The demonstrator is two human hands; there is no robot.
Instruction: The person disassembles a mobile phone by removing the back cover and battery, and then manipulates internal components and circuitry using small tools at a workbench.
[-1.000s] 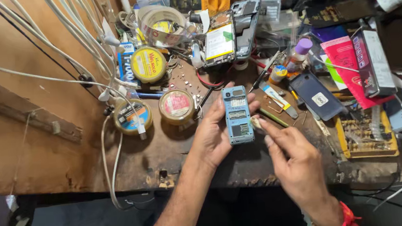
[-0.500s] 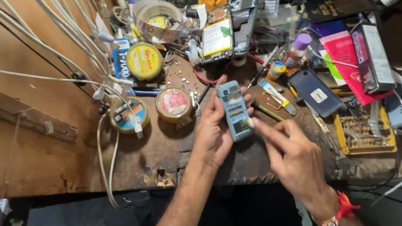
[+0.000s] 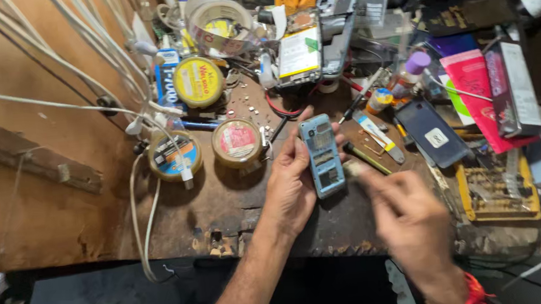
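Since the back is off, the small blue phone (image 3: 322, 155) looks light and stiff but fragile, with bare parts exposed, so the edges are the place to hold it. The left hand (image 3: 292, 186) does that near the workbench (image 3: 222, 203) middle, thumb and fingers pinching its long sides. The right hand (image 3: 409, 215) is just right of it, too blurred to tell its grip; maybe it holds a small tool. The phone's underside is hidden.

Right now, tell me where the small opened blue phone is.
The small opened blue phone sits centre of the head view, held in the left hand, just left of the blurred right hand.
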